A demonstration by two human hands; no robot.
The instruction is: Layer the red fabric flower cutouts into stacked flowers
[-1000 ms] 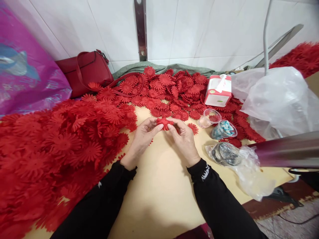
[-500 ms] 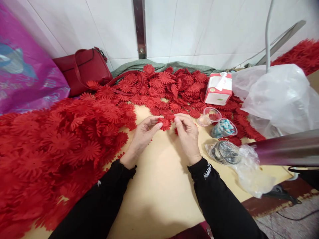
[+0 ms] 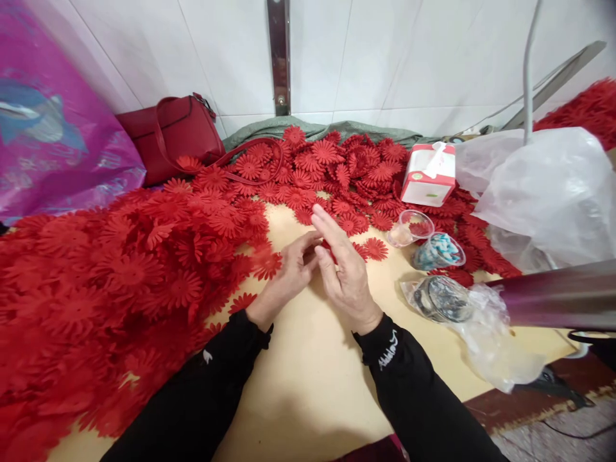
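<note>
Pinching one red flower (image 3: 328,246) between my left hand (image 3: 289,276) and right hand (image 3: 344,273), fingers extended, above the table (image 3: 308,378).

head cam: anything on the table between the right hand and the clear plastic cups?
One loose red flower lies there on the tan table, between the right hand and the clear cups; otherwise bare, in the head view.

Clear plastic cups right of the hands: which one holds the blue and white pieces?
The nearer clear plastic cup, tipped on its side; the farther cup by the tissue box holds red bits.
</note>
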